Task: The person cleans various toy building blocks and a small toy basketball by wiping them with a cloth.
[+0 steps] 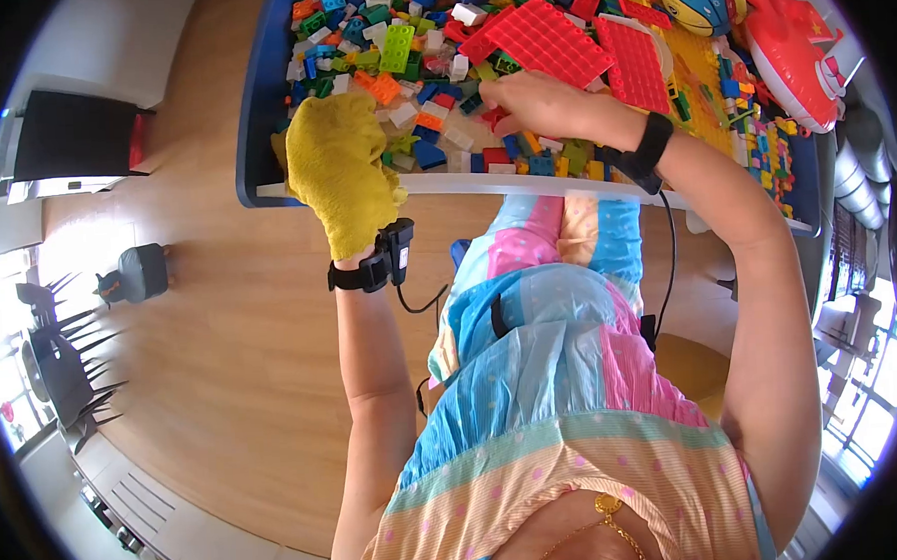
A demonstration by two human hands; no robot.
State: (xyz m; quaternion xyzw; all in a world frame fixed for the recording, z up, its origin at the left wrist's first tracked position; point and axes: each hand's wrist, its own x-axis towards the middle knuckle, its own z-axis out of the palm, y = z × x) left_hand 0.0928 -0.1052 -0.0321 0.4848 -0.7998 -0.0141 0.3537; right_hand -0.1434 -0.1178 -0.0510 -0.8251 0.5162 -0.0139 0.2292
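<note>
A yellow cloth covers my left hand down to the wrist, hiding its fingers; how they are bent under it I cannot tell. This hand rests at the near left corner of a blue-edged play table, over loose building bricks. My right hand reaches in over the bricks from the right. Its thumb and fingers point left with a gap between them, close to small green and white bricks, and no brick shows in them. Just beyond it lies a red studded baseplate.
Another red plate lies to the right. A blue and yellow ball and a red and white inflatable toy sit at the far right. Cables hang from both wristbands. A small grey animal-shaped stool stands on the wooden floor.
</note>
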